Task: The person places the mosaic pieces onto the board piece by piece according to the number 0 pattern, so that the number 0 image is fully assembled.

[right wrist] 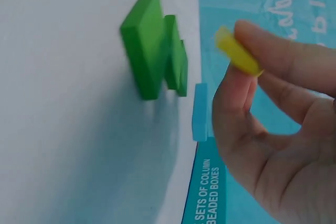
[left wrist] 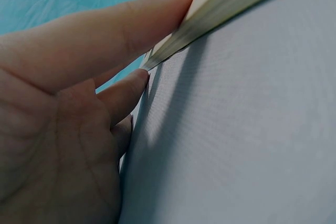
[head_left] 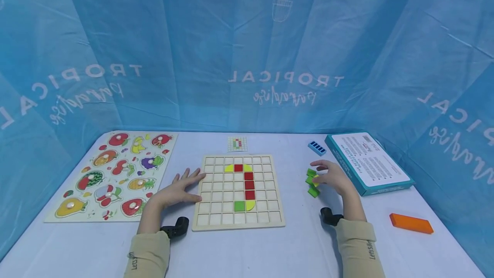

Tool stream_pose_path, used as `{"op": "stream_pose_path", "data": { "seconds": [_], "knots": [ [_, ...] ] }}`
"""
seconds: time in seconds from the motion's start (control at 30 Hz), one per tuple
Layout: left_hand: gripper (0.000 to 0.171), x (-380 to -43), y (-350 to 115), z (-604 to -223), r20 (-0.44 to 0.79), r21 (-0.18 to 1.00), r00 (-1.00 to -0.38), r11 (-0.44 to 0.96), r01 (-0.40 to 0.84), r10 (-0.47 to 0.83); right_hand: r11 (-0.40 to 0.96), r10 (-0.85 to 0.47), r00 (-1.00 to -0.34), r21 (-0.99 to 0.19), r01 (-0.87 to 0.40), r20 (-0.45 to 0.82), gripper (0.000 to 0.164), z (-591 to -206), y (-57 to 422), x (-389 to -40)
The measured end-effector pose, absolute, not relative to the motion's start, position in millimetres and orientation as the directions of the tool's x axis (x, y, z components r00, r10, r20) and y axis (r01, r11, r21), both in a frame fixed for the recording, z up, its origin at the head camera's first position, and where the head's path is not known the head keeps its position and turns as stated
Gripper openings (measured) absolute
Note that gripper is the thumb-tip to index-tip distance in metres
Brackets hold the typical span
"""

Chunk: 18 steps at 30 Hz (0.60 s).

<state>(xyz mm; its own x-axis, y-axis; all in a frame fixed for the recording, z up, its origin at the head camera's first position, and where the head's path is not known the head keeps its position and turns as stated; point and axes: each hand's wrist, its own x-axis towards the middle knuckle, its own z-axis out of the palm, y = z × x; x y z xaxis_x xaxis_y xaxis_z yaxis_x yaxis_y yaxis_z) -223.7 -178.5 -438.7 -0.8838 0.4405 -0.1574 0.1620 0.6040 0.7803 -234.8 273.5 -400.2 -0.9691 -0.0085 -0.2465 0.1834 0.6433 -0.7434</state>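
My left hand (head_left: 178,193) rests its thumb and fingertips on the left edge of a wooden grid board (head_left: 238,224); the left wrist view shows the thumb on the rim. Red square tiles (head_left: 249,185), yellow rounded tiles (head_left: 250,204) and a green square tile (head_left: 239,206) lie in the board's cells. To the right of the board, my right hand (head_left: 335,177) pinches a yellow tile (right wrist: 239,53) between thumb and finger. Several loose green tiles (right wrist: 144,45) lie on the table beside that hand.
Behind the board lies a small pattern card (head_left: 237,144). A fruit puzzle board (head_left: 112,175) is at the left. On the right are a blue slotted piece (head_left: 317,148), a teal box (head_left: 368,162) and an orange block (head_left: 411,223). A blue curtain (head_left: 200,55) hangs behind.
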Motion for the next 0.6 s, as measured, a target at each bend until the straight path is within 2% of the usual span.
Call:
{"op": "stream_pose_path", "data": {
  "seconds": [0.13, 0.37, 0.6],
  "knots": [
    [0.082, -224, -178, -439, -0.166, 0.781, -0.885, 0.606, 0.152, 0.435, 0.596, -0.046, -0.969, -0.785, 0.170, -0.244, 0.048, -398, 271, -235],
    [0.082, -224, -179, -438, -0.167, 0.780, -0.885, 0.607, 0.151, 0.435, 0.535, -0.050, -0.957, -0.817, 0.216, -0.286, 0.037, -398, 266, -238],
    [0.082, -225, -179, -439, -0.172, 0.779, -0.888, 0.610, 0.143, 0.427, 0.493, -0.137, -0.949, -0.851, 0.183, -0.284, 0.039, -395, 259, -238]
  ]
}}
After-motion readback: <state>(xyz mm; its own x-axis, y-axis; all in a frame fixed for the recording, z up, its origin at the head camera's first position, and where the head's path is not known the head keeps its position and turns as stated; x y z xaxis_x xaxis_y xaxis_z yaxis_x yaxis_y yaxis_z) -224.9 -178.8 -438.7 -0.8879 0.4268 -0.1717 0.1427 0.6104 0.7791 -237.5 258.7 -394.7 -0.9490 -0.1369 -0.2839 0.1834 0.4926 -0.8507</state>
